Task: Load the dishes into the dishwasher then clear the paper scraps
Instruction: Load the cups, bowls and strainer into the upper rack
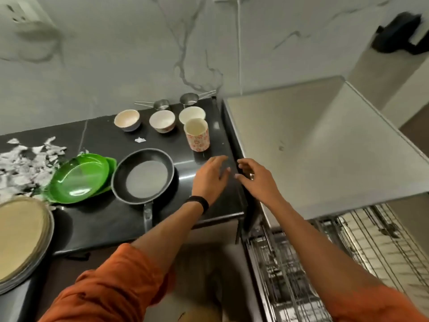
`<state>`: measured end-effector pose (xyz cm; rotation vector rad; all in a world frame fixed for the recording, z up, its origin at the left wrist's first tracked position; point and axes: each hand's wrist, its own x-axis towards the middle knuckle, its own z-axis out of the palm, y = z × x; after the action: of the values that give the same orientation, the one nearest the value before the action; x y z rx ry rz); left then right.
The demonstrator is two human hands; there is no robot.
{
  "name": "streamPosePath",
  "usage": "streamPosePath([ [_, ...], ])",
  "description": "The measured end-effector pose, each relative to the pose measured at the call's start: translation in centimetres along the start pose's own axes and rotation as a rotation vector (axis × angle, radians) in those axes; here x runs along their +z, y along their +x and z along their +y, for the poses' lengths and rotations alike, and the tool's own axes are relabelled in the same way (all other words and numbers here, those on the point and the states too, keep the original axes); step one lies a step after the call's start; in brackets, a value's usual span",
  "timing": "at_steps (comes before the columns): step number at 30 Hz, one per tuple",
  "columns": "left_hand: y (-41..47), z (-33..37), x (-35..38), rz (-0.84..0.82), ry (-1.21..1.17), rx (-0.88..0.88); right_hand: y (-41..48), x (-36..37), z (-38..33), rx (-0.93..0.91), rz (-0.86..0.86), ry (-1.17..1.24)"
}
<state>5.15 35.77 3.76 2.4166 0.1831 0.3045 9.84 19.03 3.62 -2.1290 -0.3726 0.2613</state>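
Note:
On the black counter (99, 219) lie a black frying pan (144, 175), green plates (79, 177), three bowls (127, 120) (162, 120) (192, 115), a floral cup (197, 137) and two metal measuring cups (162, 104) (189, 99). Paper scraps (25, 163) are heaped at the left; one scrap (140, 140) lies near the bowls. The dishwasher (313, 147) stands at the right with its wire rack (325, 263) pulled out. My left hand (211, 180) hovers open over the counter's right end. My right hand (257, 180) is open at the dishwasher's left edge, holding nothing.
A stack of beige plates (21, 238) sits at the near left corner of the counter. A marble wall (139, 54) rises behind, with a white cable (239, 43) hanging down. A dark object (399, 36) sits at the far right.

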Motion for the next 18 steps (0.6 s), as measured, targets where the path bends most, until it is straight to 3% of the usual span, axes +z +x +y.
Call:
streamPosePath([
  [7,7.5,-5.5,-4.4,0.164,-0.008,-0.1,6.1,4.8,-4.6,-0.01,-0.044,-0.011],
  [15,12.9,-7.6,-2.9,0.047,-0.079,-0.208,6.9,5.3,-3.9,0.085,-0.061,-0.018],
  [18,13.1,-7.2,-2.7,0.075,-0.121,-0.234,6.7,5.0,-3.2,0.11,-0.037,-0.009],
])
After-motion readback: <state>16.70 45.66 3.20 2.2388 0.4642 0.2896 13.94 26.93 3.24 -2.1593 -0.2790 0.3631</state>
